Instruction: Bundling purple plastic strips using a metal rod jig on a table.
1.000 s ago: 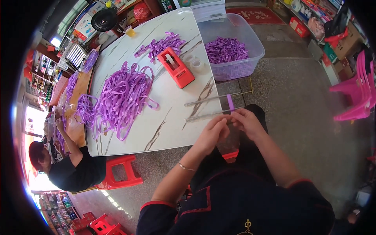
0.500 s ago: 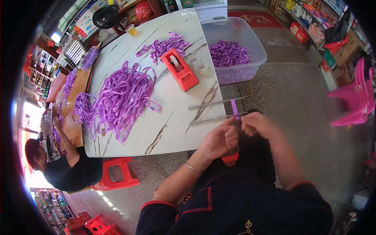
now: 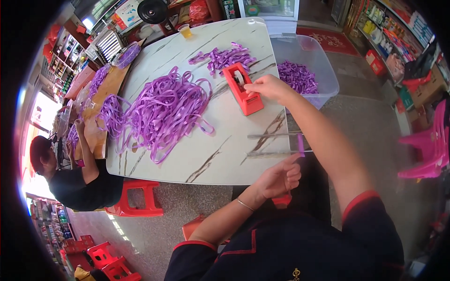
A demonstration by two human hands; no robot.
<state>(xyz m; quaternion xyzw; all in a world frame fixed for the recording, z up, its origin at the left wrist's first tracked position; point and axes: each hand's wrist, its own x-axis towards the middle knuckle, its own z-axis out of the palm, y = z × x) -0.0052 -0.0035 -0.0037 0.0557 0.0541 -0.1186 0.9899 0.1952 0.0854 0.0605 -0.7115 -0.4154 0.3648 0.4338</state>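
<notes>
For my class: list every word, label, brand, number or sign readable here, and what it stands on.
Red floor mat: large characters, left uncopied.
Dark panel beside the fridge: pale lettering, left uncopied.
White panel, upper left: any print too small to read.
Shelf goods, upper right: too small and blurred.
Red tape dispenser, purple ribbons: no print legible.

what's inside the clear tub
Purple ribbon pieces lie heaped inside the clear rectangular plastic tub; whatever lies beneath them is hidden, and the right forearm covers the near side partly.
</notes>
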